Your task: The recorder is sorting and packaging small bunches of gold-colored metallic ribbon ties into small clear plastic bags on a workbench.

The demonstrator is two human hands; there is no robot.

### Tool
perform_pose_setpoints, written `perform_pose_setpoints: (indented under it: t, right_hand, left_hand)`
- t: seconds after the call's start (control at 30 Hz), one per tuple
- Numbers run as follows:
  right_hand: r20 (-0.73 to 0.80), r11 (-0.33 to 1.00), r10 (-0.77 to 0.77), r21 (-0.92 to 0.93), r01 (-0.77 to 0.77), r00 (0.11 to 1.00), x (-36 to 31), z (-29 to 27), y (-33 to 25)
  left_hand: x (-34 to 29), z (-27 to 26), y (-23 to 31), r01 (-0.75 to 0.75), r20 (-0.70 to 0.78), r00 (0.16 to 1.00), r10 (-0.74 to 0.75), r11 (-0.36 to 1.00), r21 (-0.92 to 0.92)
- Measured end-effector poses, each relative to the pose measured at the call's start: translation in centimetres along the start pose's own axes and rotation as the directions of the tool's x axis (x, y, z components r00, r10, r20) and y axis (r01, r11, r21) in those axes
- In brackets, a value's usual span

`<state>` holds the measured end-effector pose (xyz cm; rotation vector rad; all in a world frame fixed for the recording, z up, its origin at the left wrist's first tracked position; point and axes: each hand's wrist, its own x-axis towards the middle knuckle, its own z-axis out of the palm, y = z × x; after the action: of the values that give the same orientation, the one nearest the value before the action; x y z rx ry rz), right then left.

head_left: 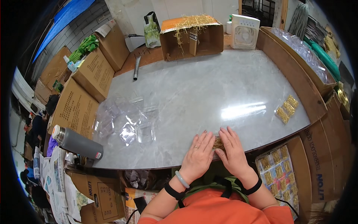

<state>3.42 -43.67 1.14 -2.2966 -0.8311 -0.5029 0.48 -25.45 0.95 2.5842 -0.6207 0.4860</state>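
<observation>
Near the front edge of the grey table (179, 97), a small bundle of thin gold wire pieces (218, 143) lies between my two hands. My left hand (198, 154) is flat against its left side, fingers stretched out and pointing away. My right hand (234, 151) has its fingers extended along the other side, the thumb at the bundle's near end. Parts of the bundle are hidden under the fingers. Several clear packs of gold wire pieces (287, 108) lie on the right of the table. Clear empty plastic boxes (128, 121) are heaped on the left.
A grey bottle (76, 142) leans at the left edge beside cardboard boxes (93, 74). A hand rake (137, 68) lies farther back. An open carton (192, 37) with gold strands and a white fan (245, 33) stand behind. Filled packs (278, 171) sit in a box below right.
</observation>
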Motion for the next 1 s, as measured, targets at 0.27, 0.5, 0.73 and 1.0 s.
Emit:
perform_pose_setpoints:
  t: [0.27, 0.5, 0.73, 1.0]
  right_hand:
    - [0.091, 0.993, -0.107, -0.045, 0.111, 0.99, 0.3, 0.2, 0.4]
    - [-0.082, 0.998, 0.026, 0.057, -0.021, 0.996, 0.6, 0.9, -0.7]
    - [-0.167, 0.993, 0.113, 0.0, -0.115, 0.979, 2.0, 2.4, -2.0]
    - [-0.077, 0.98, 0.028, -0.193, -0.042, 0.997, 1.3, 2.1, -2.2]
  left_hand:
    - [-0.6, 0.2, -0.8, 0.063, -0.043, 0.996, -0.073, 0.977, -0.206]
    - [-1.0, 0.1, -1.1, 0.082, -0.029, 0.995, -0.099, 0.932, -0.352]
    - [-1.1, -0.4, -1.1, 0.068, -0.027, 0.996, -0.087, 0.909, -0.412]
    - [-1.4, -0.9, -1.8, 0.035, -0.023, 0.998, -0.056, 0.845, -0.534]
